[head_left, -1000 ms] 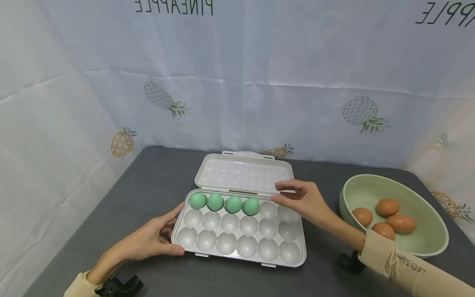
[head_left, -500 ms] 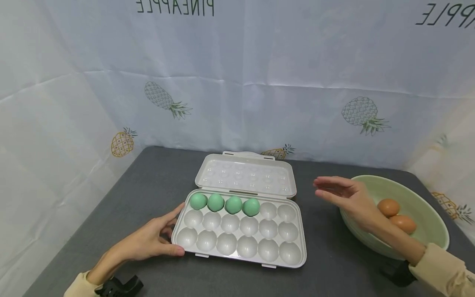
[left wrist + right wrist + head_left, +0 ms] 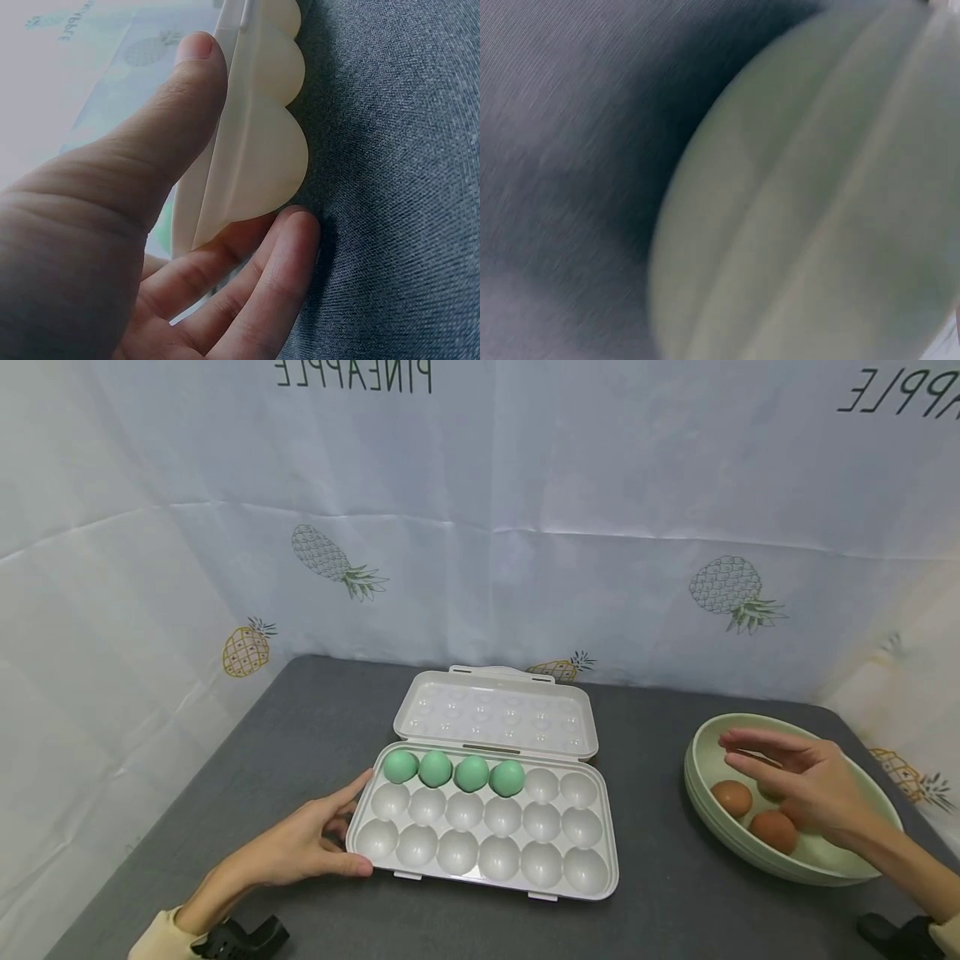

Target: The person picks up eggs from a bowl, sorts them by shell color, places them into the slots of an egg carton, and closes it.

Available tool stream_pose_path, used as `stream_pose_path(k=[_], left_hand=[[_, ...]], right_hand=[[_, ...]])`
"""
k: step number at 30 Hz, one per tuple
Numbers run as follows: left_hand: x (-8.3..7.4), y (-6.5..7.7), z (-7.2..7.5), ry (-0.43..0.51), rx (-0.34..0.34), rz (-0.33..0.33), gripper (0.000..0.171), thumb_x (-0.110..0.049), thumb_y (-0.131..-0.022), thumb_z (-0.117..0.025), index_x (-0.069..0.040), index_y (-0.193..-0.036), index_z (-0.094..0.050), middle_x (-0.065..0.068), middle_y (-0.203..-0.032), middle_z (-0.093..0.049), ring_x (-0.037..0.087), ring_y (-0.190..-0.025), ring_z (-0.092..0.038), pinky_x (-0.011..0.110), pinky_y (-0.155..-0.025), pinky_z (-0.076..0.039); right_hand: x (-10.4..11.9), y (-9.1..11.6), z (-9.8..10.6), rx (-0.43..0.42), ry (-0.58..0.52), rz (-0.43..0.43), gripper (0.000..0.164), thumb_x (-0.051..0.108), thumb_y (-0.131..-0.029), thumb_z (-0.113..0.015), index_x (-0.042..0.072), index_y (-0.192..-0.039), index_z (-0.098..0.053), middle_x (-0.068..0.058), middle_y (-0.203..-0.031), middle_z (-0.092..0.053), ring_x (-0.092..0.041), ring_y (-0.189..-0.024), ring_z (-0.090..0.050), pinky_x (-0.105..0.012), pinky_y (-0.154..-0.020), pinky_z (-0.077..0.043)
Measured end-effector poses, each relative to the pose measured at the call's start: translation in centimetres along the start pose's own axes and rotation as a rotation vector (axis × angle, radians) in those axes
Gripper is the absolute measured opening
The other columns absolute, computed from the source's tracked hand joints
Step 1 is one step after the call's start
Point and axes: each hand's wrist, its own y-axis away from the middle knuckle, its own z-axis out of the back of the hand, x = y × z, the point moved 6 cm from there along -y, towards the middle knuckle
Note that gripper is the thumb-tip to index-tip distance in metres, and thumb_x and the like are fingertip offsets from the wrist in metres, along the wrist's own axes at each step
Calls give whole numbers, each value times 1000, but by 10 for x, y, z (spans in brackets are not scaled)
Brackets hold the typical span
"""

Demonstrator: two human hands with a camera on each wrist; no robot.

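A white plastic egg tray (image 3: 480,822) lies with its lid (image 3: 495,714) folded back. Several green eggs (image 3: 472,773) sit side by side in its back row, from the left end. My left hand (image 3: 303,843) holds the tray's left end; in the left wrist view the thumb (image 3: 187,97) lies along the rim and the fingers curl beside the rounded cups (image 3: 266,161). Over the light green bowl (image 3: 708,739), my right hand (image 3: 813,785) hovers with fingers extended and nothing in it. Brown eggs (image 3: 774,832) show in the bowl, partly hidden by that hand.
The bowl looks like two stacked bowls, standing on the right of the dark grey table (image 3: 337,710). Its ribbed outside fills much of the blurred right wrist view. A white curtain with pineapple prints (image 3: 495,485) hangs behind the table.
My right hand has moved right, from above the back right of the egg tray to over the bowl. The left hand stays at the tray's left end.
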Motion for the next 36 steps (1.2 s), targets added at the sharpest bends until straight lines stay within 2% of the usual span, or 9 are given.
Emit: stream_pose_path(k=[4, 9, 14, 21, 28, 31, 36], left_hand=[[0, 0, 0, 2, 1, -1, 114, -19, -87, -83, 12, -159, 0, 37, -132, -59, 2, -88, -69, 27, -71, -61], [-1, 1, 0, 8, 1, 6, 114, -19, -87, -83, 12, -159, 0, 36, -132, -60, 2, -88, -69, 27, -71, -61], [-1, 0, 0, 26, 7, 14, 114, -18, -87, -83, 12, -159, 1, 38, -133, -58, 3, -89, -69, 28, -72, -61], [0, 0, -1, 23, 8, 12, 114, -17, -87, -83, 13, -158, 1, 39, -133, -57, 2, -89, -69, 28, -72, -61], [0, -1, -1, 8, 6, 9, 113, -18, -87, -82, 13, -158, 0, 38, -133, -58, 2, -89, -69, 27, -72, -61], [1, 0, -1, 7, 5, 9, 113, -18, -87, -82, 13, -158, 0, 38, -133, -58, 2, -89, -69, 27, -72, -61], [1, 0, -1, 8, 7, 7, 113, -18, -87, -82, 12, -159, 0, 38, -134, -58, 3, -91, -70, 27, -72, -61]], right_hand=[[-9, 7, 17, -14, 112, -32, 39, -17, -92, -61, -8, -131, -62, 13, -120, -75, 3, -112, -68, -11, -88, -53], [-25, 13, 31, 29, 213, -85, 42, -12, -94, -62, -5, -136, -60, 19, -123, -72, 9, -114, -65, -9, -89, -52], [-39, 15, 37, 77, 276, -115, 45, -9, -94, -64, -4, -139, -58, 20, -127, -71, 11, -115, -63, -10, -88, -52], [-52, 12, 31, 229, 165, -111, 46, -13, -94, -61, -7, -139, -57, 17, -130, -70, 8, -118, -64, -13, -88, -55], [-55, 7, 18, 297, 236, -80, 46, -9, -92, -67, -10, -137, -57, 23, -129, -69, 9, -115, -64, -18, -83, -58], [-57, 4, 14, 303, 266, -71, 46, -7, -92, -68, -6, -137, -60, 25, -128, -68, 10, -113, -64, -18, -81, -58], [-62, 2, 7, 354, 263, -78, 43, -4, -96, -64, 4, -139, -62, 28, -124, -67, 3, -102, -70, -28, -71, -60]])
